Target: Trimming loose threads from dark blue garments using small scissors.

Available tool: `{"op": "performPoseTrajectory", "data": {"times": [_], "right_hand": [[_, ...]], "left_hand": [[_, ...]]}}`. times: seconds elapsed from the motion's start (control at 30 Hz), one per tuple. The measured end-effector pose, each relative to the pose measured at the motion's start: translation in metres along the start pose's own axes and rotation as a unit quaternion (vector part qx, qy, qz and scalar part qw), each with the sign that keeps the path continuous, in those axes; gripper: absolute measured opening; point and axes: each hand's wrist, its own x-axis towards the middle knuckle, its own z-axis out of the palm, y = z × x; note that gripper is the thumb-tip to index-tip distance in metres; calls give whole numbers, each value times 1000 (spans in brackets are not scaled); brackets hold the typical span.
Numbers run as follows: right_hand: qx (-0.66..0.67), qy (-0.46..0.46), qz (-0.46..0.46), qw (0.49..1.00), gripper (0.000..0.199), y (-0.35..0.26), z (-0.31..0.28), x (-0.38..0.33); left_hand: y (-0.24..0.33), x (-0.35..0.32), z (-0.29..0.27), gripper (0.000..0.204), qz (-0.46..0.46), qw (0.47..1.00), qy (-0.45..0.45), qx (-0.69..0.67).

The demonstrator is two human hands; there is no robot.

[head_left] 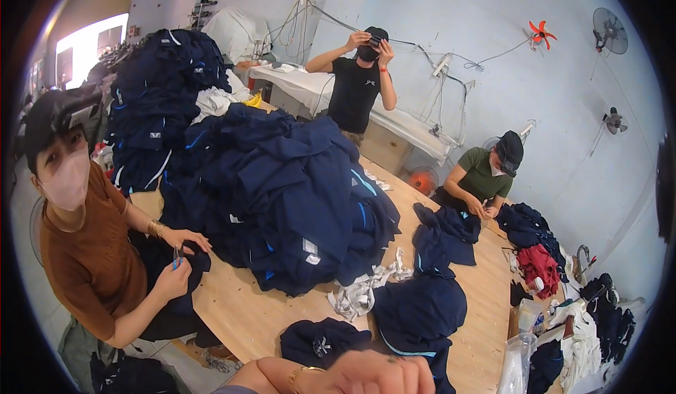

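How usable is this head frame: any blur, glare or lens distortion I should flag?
Head view: strong fisheye bending, with the wooden table edge curving and black corners around the image circle; the person's own hand at the lower edge is motion-blurred, so its grip is unreadable; the bright window at upper left is blown out; the navy garment pile is dark but sharp, under even lighting.

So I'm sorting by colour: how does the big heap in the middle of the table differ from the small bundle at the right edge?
The big heap is navy with light blue trim; the small bundle is red. The heap towers over mid-table and spreads wide; the bundle is low and compact, by the table's right edge. The heap holds many garments; the bundle looks like one or two. Both are crumpled fabric lying loose.
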Motion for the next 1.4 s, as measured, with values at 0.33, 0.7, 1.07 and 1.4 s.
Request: {"op": "performPoseTrajectory", "data": {"times": [0.33,0.7,1.07,1.4], "right_hand": [[163,64,-87,981,27,9,10,-17],[223,13,8,975,47,-57,-34,-27],[291,41,-18,956,21,-18,-13,-35],[-25,219,119,968,36,7,-40,-85]], "left_hand": [[-22,-11,-6,26,-114,979,-144,-94],[5,47,-37,73,170,702,118,682],[1,10,-71,62,-335,711,-195,586],[22,21,-67,56,-276,760,-175,562]]}}
